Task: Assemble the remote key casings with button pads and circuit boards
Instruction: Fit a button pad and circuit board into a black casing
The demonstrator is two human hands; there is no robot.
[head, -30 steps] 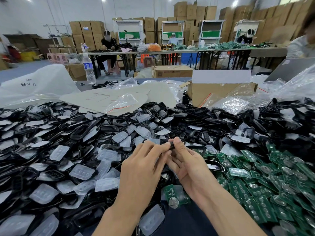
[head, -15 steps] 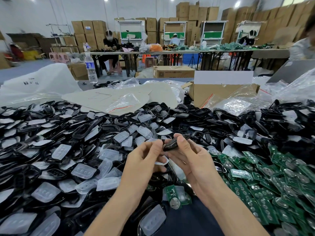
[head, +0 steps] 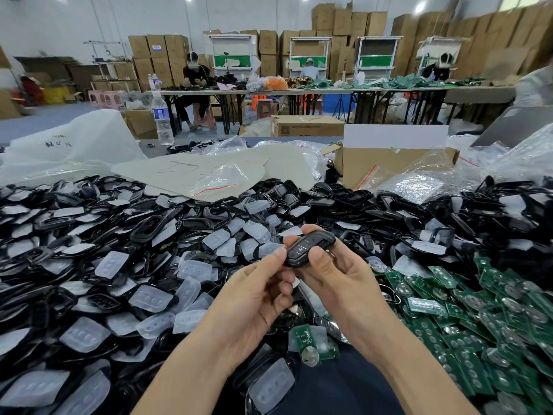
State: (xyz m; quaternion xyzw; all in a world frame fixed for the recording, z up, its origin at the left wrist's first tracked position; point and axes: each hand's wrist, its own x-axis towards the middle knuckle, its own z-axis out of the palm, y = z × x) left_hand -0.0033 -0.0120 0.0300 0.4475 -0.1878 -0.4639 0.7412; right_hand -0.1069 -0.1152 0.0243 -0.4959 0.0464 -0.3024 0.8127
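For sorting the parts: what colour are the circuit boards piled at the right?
Green, with silver round parts; the head view shows the circuit boards best.

Factory floor: stacked cartons (head: 155, 52), worktables (head: 299, 91), heaped circuit boards (head: 466, 319)

Black casings (head: 143, 232) — frosted white pads (head: 154, 298) — green boards (head: 466, 324).

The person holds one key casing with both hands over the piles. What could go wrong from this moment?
1. Only fingertips of the left hand and right hand pinch the key casing; it may slip into the heap of black casings and be hard to find again.
2. One circuit board lies apart from its pile, just below the wrists; an arm could sweep it away.
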